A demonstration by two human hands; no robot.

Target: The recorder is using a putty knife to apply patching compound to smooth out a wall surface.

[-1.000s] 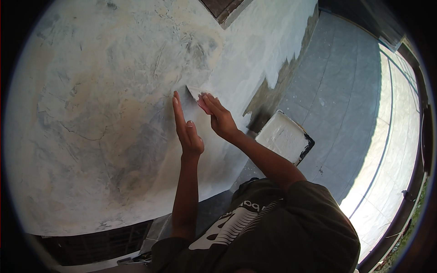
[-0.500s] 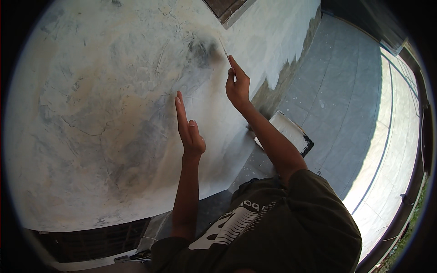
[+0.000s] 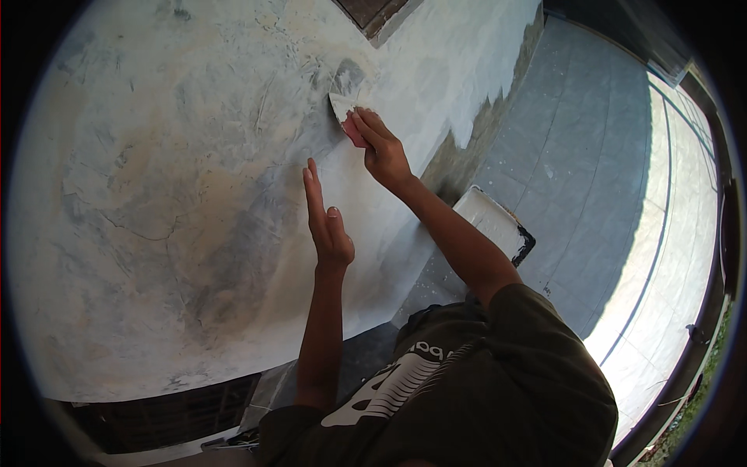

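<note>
A putty knife (image 3: 352,128) with a pinkish-red grip is held in my right hand (image 3: 387,159). Its broad blade, coated with white filler, lies against or very near the wall (image 3: 194,179), beside a dark grey patch. White and yellowish smears mottle that wall, and a thin crack runs across its left part. My left hand (image 3: 328,226) is held up flat, fingers straight and thumb apart, with nothing in it. It is close to the wall, but whether it touches cannot be made out.
A white tray (image 3: 498,220) with a dark corner sits on the grey tiled floor (image 3: 576,156), right of my right forearm. A dark framed opening (image 3: 377,15) cuts into the wall at the top. Another dark opening (image 3: 167,416) lies at lower left. Sunlit floor stretches along the right.
My right hand has moved left and slightly down with the putty knife. The blade has turned from edge-on to showing its broad face. My left hand has barely shifted.
</note>
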